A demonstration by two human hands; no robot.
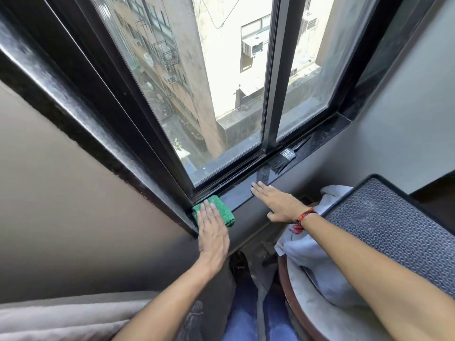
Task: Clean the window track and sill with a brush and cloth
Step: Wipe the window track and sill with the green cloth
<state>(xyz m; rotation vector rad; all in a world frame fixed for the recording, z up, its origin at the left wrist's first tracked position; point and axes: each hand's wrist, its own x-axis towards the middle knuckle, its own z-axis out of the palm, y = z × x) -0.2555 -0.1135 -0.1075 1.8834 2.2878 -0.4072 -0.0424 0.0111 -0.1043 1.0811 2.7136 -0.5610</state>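
1. Hands: two in view, both flat, fingers extended and pointing toward the window, neither curled around anything.
2. Left hand [213, 231] lies palm-down on the green cloth [216, 210], pressing it onto the sill [242, 194] at the sill's left end, right in the corner where sill meets the left jamb. Forearm comes up from lower centre, wrist straight.
3. Right hand [277, 201] lies palm-down on the bare sill near mid-length, fingertips near the track edge, thumb hanging over the sill's front edge. Red-and-black thread band on that wrist. Holds nothing.
4. Cloth: one, folded to a small pad, long axis running front-to-back across the sill, near end overhanging the front edge slightly.
5. Brush [285, 157]: one flat paintbrush, lying on the sill toward its right end, well apart from both hands. Long axis roughly along the sill; black bristles point left toward the hands, dark handle points right toward the far corner.
6. Window track [236, 172]: runs along the sill's back edge under two sliding panes.
7. Right of the sill: patterned cushion [394, 232], with a pale blue fabric [307, 247] bunched beside it under the right forearm.
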